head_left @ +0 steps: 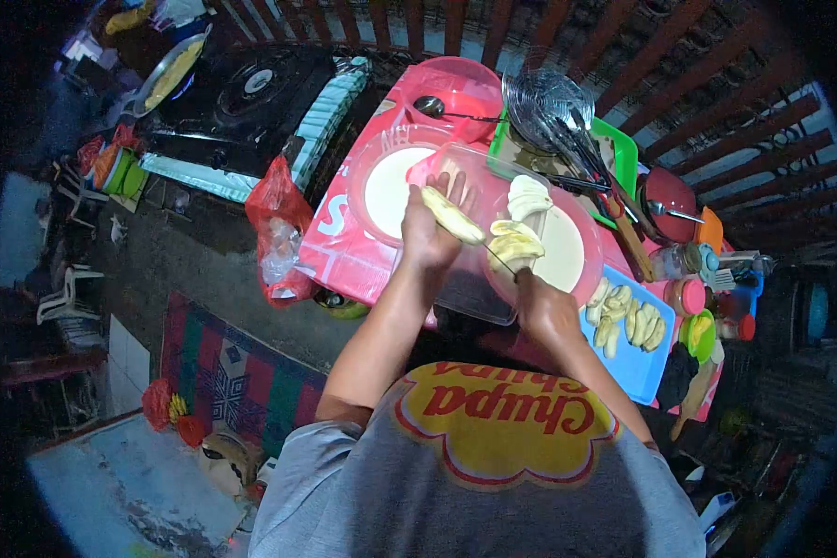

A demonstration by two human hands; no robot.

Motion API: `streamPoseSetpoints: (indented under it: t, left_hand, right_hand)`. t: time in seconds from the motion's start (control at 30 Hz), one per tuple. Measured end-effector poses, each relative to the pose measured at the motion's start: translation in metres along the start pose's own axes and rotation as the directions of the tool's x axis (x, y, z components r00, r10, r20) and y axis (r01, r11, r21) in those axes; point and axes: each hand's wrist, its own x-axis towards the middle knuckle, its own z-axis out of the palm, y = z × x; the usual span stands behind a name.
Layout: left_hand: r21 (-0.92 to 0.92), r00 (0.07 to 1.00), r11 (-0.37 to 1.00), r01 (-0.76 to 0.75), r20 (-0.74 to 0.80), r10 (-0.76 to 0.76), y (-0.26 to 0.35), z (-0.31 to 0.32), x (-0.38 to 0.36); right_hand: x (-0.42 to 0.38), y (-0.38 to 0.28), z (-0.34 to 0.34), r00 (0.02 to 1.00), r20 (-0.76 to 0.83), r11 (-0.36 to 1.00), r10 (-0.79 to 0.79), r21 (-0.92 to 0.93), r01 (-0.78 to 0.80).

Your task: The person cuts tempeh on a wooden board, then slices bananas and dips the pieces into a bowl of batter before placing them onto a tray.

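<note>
A peeled banana (452, 216) lies across the palm of my left hand (430, 234), held by the thumb with the other fingers spread behind it. My right hand (541, 302) is closed around a thin knife (500, 259), its handle hidden in the fist and its tip close to the banana's lower end. Beneath both hands is a clear plastic container (474, 296). Fanned banana slices (516, 244) rest beside the knife, with a paler fan of slices (528, 197) just beyond. Pink bowls of creamy batter stand to the left (355, 200) and right (593, 256).
A blue tray (656, 386) of peeled bananas sits at the right. Behind are a green tray (628, 153) with utensils and a ladle (430, 106). Jars (686, 296) line the right edge. A stove (242, 121) with a pan (172, 74) stands left, near a red bag (279, 232).
</note>
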Motion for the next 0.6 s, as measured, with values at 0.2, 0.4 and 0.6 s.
streamPoseSetpoints:
  t: [0.2, 0.4, 0.6]
  left_hand:
    - [0.087, 0.995, 0.991, -0.104, 0.006, 0.104, -0.005, 0.008, -0.005]
    - [0.215, 0.983, 0.959, -0.184, 0.017, 0.185, -0.010, 0.013, -0.014]
    - [0.250, 0.978, 0.946, -0.208, 0.033, 0.206, -0.009, 0.016, -0.019]
  right_hand:
    - [-0.011, -0.014, -0.024, 0.999, -0.007, 0.998, -0.051, -0.029, 0.051]
    - [-0.002, -0.022, -0.016, 0.991, -0.087, 0.995, -0.101, 0.000, 0.101]
    - [0.003, -0.018, -0.007, 0.991, -0.100, 0.994, -0.086, 0.062, 0.092]
